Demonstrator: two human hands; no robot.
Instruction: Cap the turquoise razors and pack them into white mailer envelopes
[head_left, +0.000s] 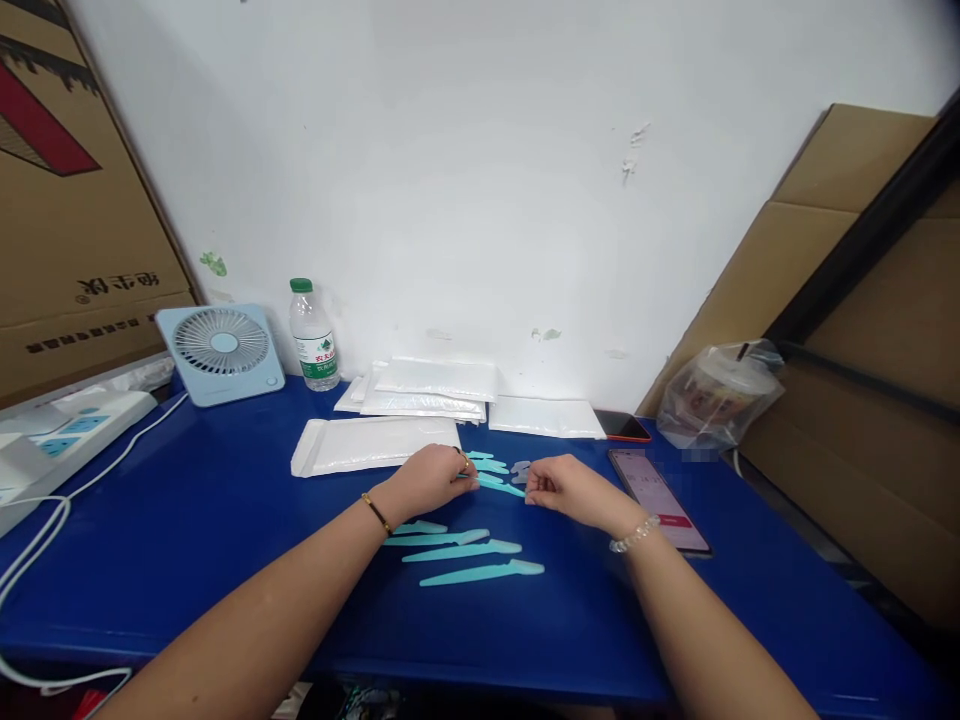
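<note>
Plain turquoise razors (482, 573) on a blue table (225, 540).

Even, fairly bright light washed the white wall (450, 180), its source out of view, while shadow gathered below the table (225, 540) toward six o'clock. Small glints showed on the plastic bag (679, 415) at three o'clock (a blocky, pixelated smudge sat beside it). Wide-angle stretching tilted the outer edges, and one o'clock's far corner darkened.
</note>
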